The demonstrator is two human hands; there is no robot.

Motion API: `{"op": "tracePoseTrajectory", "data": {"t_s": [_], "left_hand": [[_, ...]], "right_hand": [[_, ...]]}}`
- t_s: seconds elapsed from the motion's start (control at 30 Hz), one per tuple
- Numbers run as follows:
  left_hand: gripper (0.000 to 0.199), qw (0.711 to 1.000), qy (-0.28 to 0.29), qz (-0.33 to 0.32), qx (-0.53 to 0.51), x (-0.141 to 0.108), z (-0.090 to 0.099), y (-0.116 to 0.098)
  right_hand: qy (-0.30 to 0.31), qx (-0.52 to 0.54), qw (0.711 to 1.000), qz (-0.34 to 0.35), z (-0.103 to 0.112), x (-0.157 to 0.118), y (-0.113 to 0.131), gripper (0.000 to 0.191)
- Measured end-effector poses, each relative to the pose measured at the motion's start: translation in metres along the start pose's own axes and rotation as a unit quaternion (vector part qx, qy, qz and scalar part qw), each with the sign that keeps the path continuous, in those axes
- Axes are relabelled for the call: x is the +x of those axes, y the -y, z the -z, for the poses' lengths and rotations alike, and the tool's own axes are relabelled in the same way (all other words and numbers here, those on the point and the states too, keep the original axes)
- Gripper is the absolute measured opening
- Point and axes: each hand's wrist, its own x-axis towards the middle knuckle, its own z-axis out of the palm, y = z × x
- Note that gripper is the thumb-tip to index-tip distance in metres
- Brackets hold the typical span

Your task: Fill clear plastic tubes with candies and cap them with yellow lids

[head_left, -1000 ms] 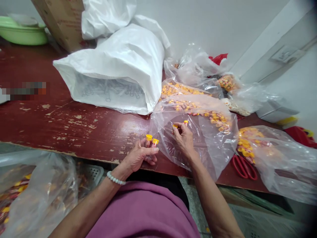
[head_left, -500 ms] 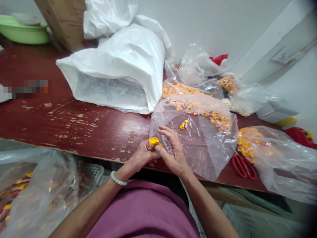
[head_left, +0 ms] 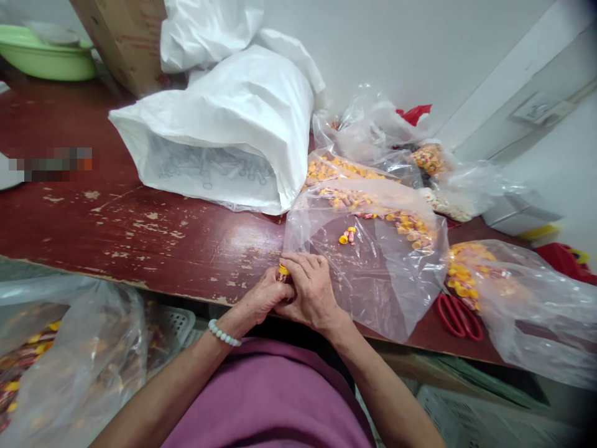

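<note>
Just past the table's front edge, my left hand (head_left: 265,297) is closed round small toy bottles with yellow caps and reddish printed bodies. One small yellow-capped bottle (head_left: 282,272) shows upright between the hands; the others are covered. My right hand (head_left: 311,289) is closed over them, its fingers bent across the caps and against the left hand. Two similar little bottles (head_left: 347,236) lie beyond, at a clear plastic bag (head_left: 387,274). Farther back, many more of the same kind are heaped in that bag.
A white sack (head_left: 242,106) of clear plastic pieces gapes on the worn red table (head_left: 186,242). Red-handled scissors (head_left: 459,316) lie right, by another bag of yellow-capped pieces (head_left: 464,274). A filled bag (head_left: 88,361) sits low left. A green basin (head_left: 51,59) and cardboard box (head_left: 124,43) stand behind.
My right hand has come down from raised, spread fingers and curled over the bottles, hiding most of the yellow caps. My left hand keeps its hold in nearly the same place.
</note>
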Motion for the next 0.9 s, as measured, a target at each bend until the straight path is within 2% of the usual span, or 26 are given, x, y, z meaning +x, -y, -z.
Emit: {"op": "tracePoseTrajectory", "data": {"t_s": [0.1,0.2,0.27,0.37,0.43,0.57,0.73,0.8,0.9], "left_hand": [[0.023,1.0,0.006,-0.004,-0.029,0.0,-0.001,0.001],[0.026,0.998,0.006,0.003,-0.069,-0.003,0.0,-0.001],[0.027,0.995,0.003,0.02,-0.101,-0.006,0.004,-0.003],[0.027,0.988,0.005,0.038,-0.15,-0.012,0.013,-0.005],[0.026,0.986,-0.002,0.037,-0.165,-0.014,0.018,-0.005],[0.026,0.989,-0.03,0.007,-0.141,-0.016,0.024,-0.002],[0.016,0.986,-0.021,0.005,-0.164,-0.02,0.025,0.001],[0.014,0.982,-0.017,0.015,-0.188,-0.025,0.03,0.002],[0.014,0.978,-0.032,-0.002,-0.208,-0.047,0.049,-0.003]], "right_hand": [[-0.012,0.011,1.0,0.016,-0.002,-0.001,0.0,0.06],[0.005,0.04,0.999,0.012,-0.003,-0.001,0.002,0.064],[0.018,0.053,0.998,0.003,-0.004,-0.001,0.004,0.074],[0.006,0.064,0.998,-0.012,-0.007,0.002,0.006,0.093],[0.002,0.068,0.998,-0.007,-0.01,0.005,0.007,0.098],[0.057,0.083,0.994,0.051,-0.016,0.01,0.006,0.083],[0.028,0.085,0.993,0.077,-0.025,0.01,0.012,0.065],[0.044,0.09,0.991,0.092,-0.03,0.013,0.018,0.066],[0.083,0.137,0.982,0.103,-0.033,0.019,0.027,0.079]]}}
